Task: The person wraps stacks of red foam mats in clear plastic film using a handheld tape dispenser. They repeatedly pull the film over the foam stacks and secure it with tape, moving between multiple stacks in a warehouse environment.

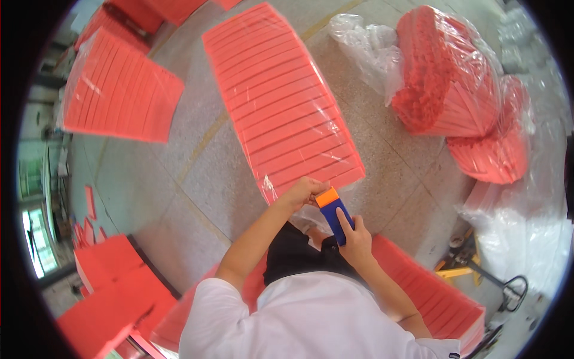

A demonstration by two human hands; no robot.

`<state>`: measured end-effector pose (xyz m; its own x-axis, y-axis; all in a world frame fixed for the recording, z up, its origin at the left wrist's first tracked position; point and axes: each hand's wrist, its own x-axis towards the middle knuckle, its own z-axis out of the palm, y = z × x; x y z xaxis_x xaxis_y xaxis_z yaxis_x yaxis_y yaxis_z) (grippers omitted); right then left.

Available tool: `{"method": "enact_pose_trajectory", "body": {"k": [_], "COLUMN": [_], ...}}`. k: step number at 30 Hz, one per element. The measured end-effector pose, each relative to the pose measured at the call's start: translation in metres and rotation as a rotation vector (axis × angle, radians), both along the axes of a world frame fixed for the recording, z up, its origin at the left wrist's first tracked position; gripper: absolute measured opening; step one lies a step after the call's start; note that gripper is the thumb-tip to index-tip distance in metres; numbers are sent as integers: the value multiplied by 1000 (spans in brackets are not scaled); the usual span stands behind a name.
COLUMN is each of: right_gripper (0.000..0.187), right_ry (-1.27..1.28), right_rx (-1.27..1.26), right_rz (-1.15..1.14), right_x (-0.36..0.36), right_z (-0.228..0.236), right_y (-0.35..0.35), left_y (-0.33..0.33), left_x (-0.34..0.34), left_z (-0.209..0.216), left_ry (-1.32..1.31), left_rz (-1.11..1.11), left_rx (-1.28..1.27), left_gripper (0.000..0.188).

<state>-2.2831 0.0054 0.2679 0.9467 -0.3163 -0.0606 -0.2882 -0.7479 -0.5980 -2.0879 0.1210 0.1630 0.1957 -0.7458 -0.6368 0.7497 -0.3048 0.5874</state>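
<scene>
A blue hand-held tool (333, 221) with an orange end (327, 198) is gripped in my right hand (354, 239), the index finger stretched along its blue body. Its exact kind is not plain. My left hand (304, 192) is closed in a pinch beside the orange end, at the near end of a long bundle of red slats or boards (284, 110). Clear plastic film (268, 186) wraps that bundle and shines near my left hand. What the left fingers pinch is too small to make out.
Another film-wrapped red bundle (119, 90) stands at the left. Red pieces in clear bags (448, 72) are heaped at the right, above a yellow and black pallet jack (463, 269). Flat red sheets (116, 263) lie lower left; a red bundle (430, 293) is beside me.
</scene>
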Motion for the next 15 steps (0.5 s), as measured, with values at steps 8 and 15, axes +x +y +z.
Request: {"method": "enact_pose_trajectory", "body": {"k": [8,15], "right_gripper": [78,67], "right_ry": [150,297], "right_rx": [101,41], "right_rz": [78,-32], "right_x": [-4,-23], "right_z": [-40,-177], "right_y": [-1,21], "left_y": [-3,-31], "left_x": [-1,11], "left_z": [-68,-187], "left_ry": [-617,-1656], "left_rz": [85,-167], "left_rx": [246,552], "left_gripper": [8,18]}}
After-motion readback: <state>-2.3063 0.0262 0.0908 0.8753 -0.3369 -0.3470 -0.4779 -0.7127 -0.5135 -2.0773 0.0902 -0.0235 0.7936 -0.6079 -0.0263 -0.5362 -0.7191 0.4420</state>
